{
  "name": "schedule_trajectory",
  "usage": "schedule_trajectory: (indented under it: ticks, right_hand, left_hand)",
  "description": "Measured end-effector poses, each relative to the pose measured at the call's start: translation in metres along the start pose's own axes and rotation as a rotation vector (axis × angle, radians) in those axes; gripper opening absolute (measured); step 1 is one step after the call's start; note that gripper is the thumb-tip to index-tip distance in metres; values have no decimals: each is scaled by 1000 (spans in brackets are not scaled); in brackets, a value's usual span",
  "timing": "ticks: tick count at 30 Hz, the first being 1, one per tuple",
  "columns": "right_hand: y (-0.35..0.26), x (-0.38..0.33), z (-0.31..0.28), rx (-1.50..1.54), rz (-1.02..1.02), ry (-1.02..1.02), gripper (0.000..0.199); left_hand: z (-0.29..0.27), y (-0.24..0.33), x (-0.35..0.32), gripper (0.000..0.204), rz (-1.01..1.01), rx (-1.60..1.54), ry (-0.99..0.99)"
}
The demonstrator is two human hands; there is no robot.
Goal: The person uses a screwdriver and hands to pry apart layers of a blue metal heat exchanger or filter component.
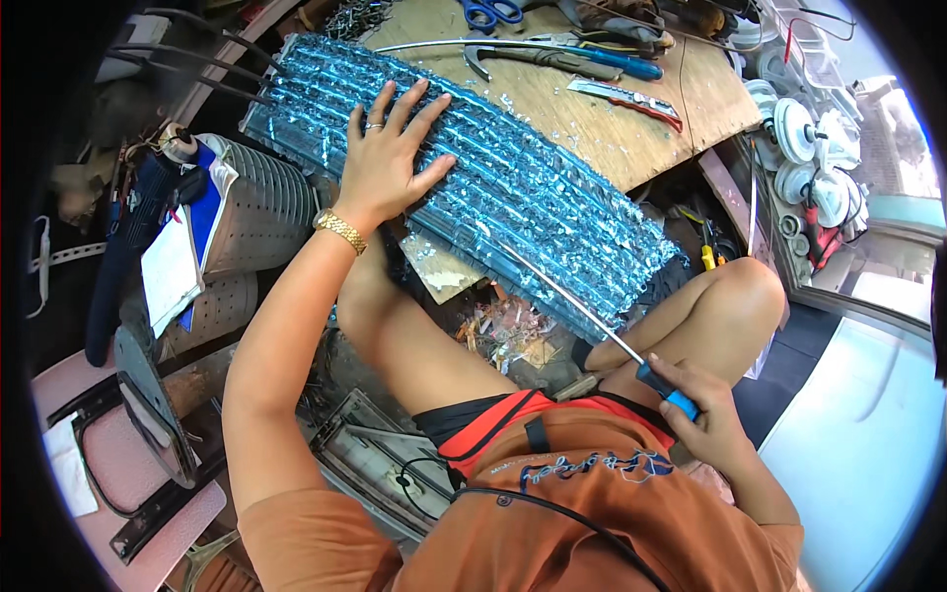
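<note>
A long blue finned coil panel, with bent and torn metal fins, lies slantwise over the edge of a wooden board and across my knees. My left hand presses flat on its upper left part, fingers spread, a ring and a gold bracelet on it. My right hand grips the blue handle of a long screwdriver. Its thin metal shaft runs up and left, the tip resting on the panel's lower edge.
On the board lie scissors, pliers, a hammer-like tool and a utility knife. White fan motors stack at the right. A perforated grey casing stands left. Metal shavings litter the floor between my legs.
</note>
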State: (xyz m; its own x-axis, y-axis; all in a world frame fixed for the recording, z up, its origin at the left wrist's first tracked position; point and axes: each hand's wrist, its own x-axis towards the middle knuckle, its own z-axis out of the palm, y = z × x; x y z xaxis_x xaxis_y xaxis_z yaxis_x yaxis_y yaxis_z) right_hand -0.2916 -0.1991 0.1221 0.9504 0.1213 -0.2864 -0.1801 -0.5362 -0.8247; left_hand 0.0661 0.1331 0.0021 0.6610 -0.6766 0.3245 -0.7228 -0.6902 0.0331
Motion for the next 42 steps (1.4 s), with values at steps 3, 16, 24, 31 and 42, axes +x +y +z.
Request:
schedule_trajectory:
  ticks: [3, 16, 24, 31, 42]
  right_hand:
    - [-9, 2, 0, -87, 35, -10, 58]
    - [13, 8, 35, 141, 135, 101, 48]
    - [12, -30, 9, 70, 114, 101, 45]
    - [9, -23, 17, -55, 66, 103, 45]
    - [29, -22, 30, 414, 360, 91, 42]
  left_hand:
    - [1, 3, -4, 73, -10, 7, -12]
    - [4, 7, 1, 72, 25, -4, 17]
    - [0, -2, 1, 73, 18, 27, 13]
    - [5, 5, -5, 73, 14, -10, 16]
    - [4, 6, -1, 74, 38, 36, 1]
